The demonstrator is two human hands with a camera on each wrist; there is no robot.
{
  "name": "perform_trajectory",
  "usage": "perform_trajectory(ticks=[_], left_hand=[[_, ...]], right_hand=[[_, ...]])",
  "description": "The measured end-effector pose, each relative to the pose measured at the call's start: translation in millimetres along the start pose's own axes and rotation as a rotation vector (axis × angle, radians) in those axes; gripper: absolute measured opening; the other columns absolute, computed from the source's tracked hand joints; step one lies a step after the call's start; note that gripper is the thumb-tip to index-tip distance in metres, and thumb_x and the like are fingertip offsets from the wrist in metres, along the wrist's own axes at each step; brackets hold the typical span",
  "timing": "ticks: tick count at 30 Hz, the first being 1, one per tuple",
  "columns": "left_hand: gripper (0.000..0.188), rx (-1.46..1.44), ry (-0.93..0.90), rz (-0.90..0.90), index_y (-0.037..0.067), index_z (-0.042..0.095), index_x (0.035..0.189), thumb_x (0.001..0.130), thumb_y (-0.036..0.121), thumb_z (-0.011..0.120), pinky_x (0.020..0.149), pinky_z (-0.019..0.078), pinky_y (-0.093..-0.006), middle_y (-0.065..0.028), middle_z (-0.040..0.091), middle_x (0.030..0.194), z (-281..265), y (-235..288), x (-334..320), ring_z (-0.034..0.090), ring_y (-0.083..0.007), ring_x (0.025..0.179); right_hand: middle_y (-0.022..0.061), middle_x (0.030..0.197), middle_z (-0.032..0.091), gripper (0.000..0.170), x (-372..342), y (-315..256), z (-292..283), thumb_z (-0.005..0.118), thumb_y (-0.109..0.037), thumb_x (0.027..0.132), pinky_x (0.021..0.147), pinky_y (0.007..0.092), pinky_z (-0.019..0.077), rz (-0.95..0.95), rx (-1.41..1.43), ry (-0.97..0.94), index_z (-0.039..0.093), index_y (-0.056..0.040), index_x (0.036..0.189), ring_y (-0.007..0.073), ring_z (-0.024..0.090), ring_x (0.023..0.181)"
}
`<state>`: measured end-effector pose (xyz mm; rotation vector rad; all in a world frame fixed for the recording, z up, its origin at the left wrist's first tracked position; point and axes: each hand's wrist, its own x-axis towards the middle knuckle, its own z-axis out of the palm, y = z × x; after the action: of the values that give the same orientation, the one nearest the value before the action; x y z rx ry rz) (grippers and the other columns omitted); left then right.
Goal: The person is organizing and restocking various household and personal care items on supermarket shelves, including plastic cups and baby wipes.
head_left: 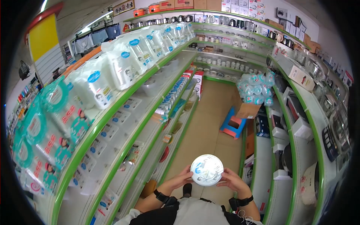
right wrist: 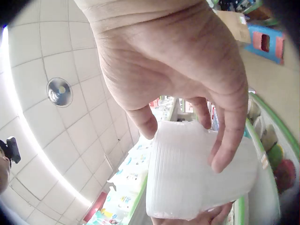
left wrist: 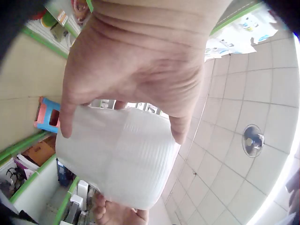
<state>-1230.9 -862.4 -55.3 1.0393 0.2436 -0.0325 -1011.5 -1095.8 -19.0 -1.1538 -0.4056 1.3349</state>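
Observation:
Both hands hold a wrapped stack of round, translucent white plastic containers (head_left: 207, 170) between them, in front of the body. In the head view its round top faces up and carries blue print. My left hand (head_left: 183, 178) grips the left side, and my right hand (head_left: 231, 180) grips the right side. The left wrist view has the thumb and fingers spread around the ribbed wall of the stack (left wrist: 122, 154). From the right wrist, curled fingers (right wrist: 227, 140) press against the clear wrapping, and the left hand (right wrist: 201, 218) shows beyond the stack.
Green-edged shelves (head_left: 123, 99) hold bagged plastic cups (head_left: 123, 67) on the left. Cookware boxes (head_left: 301, 77) fill the right shelves. A blue and red stool (head_left: 233, 124) stands in the aisle beside a cardboard box (head_left: 248, 111) of wrapped bottles. Cups and kettles line the back shelves.

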Motion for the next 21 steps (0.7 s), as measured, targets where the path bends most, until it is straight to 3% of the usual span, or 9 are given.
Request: perform_trajectory(ticks=[6, 11, 18, 21], left_hand=[[0.1, 0.034, -0.075, 0.019, 0.016, 0.01, 0.163, 0.093, 0.062, 0.064, 0.114, 0.036, -0.0526, -0.0112, 0.031, 0.161, -44, 71, 114, 0.037, -0.0285, 0.146], [0.101, 0.021, -0.143, -0.066, 0.015, 0.009, 0.163, 0.093, 0.062, 0.064, 0.116, 0.0348, -0.0537, -0.0125, 0.032, 0.161, -73, 112, 194, 0.038, -0.0302, 0.145], [0.093, -0.04, -0.06, -0.097, 0.015, 0.011, 0.162, 0.096, 0.061, 0.058, 0.116, 0.0366, -0.0558, -0.0132, 0.03, 0.161, -88, 113, 307, 0.036, -0.0327, 0.147], [0.089, -0.065, -0.084, -0.016, 0.017, 0.011, 0.162, 0.098, 0.059, 0.057, 0.116, 0.035, -0.0563, -0.0122, 0.03, 0.161, -102, 118, 363, 0.035, -0.0311, 0.148]], right_hand=[[0.0117, 0.114, 0.064, 0.033, 70, -88, -26, 0.058, -0.023, 0.104, 0.088, 0.0446, 0.0605, -0.042, -0.013, 0.082, 0.051, -0.0029, 0.128, 0.025, 0.068, 0.1], [0.0118, 0.115, 0.065, 0.031, 128, -113, -74, 0.058, -0.023, 0.104, 0.088, 0.0454, 0.0603, -0.062, 0.042, 0.108, 0.051, -0.0045, 0.129, 0.0259, 0.069, 0.101], [0.0106, 0.12, 0.061, 0.039, 201, -171, -164, 0.061, -0.03, 0.104, 0.088, 0.0431, 0.059, 0.019, 0.037, 0.106, 0.05, -0.0061, 0.132, 0.0245, 0.068, 0.102], [0.0094, 0.12, 0.06, 0.043, 247, -212, -204, 0.062, -0.033, 0.103, 0.088, 0.0418, 0.0589, 0.0, -0.004, 0.064, 0.049, -0.0061, 0.134, 0.0235, 0.068, 0.1]])
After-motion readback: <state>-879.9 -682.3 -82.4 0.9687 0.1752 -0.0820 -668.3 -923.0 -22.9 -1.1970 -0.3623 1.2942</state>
